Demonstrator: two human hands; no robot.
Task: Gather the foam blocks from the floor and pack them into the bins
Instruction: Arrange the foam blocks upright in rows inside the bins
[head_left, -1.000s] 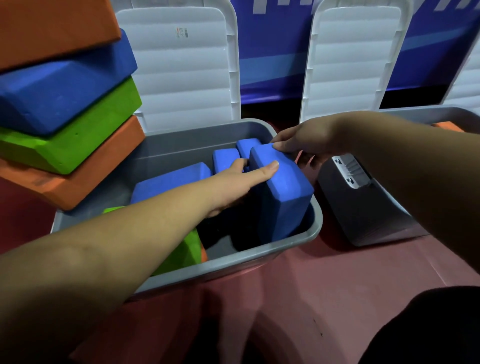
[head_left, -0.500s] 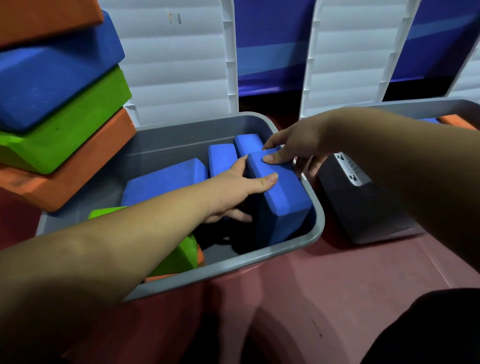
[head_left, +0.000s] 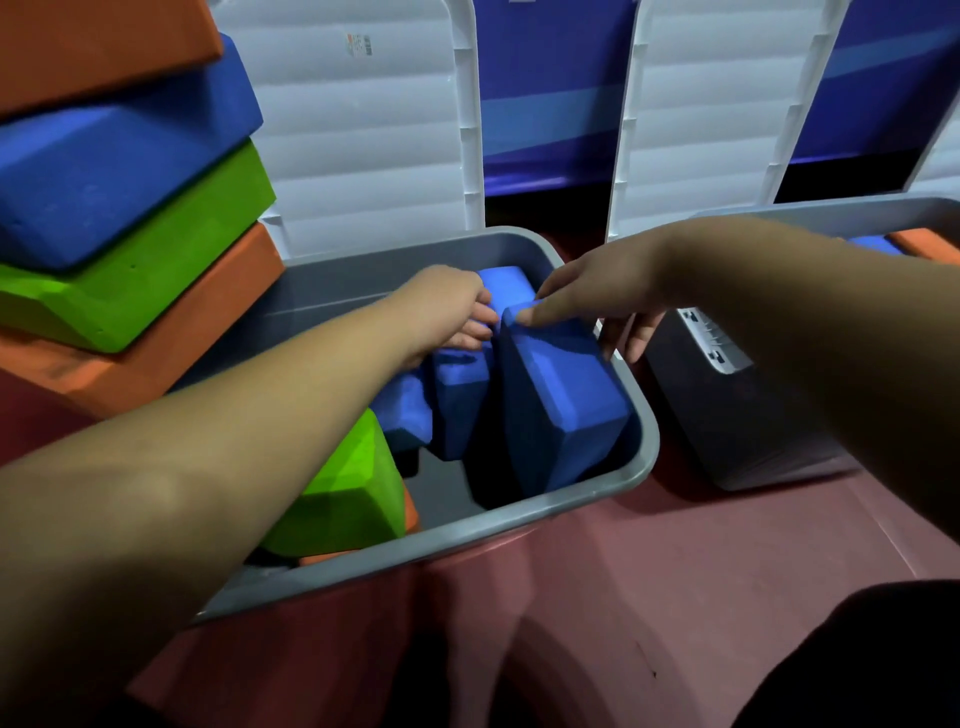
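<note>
A grey bin stands in front of me on the red floor. Several blue foam blocks stand on edge inside it, beside a green block that lies on an orange one. My left hand reaches into the bin, its fingers curled over the top of the middle blue block. My right hand presses its thumb on the top end of the large blue block, which leans against the bin's right wall. Its fingers hang outside the rim.
A tilted stack of orange, blue and green foam blocks rises at the left, close to the bin. White bin lids stand upright behind. A second grey bin at the right holds blue and orange blocks.
My left hand left the large blue block and moved further in, onto the middle blue block. The large block sank lower against the right wall. My right thumb stayed on its top.
</note>
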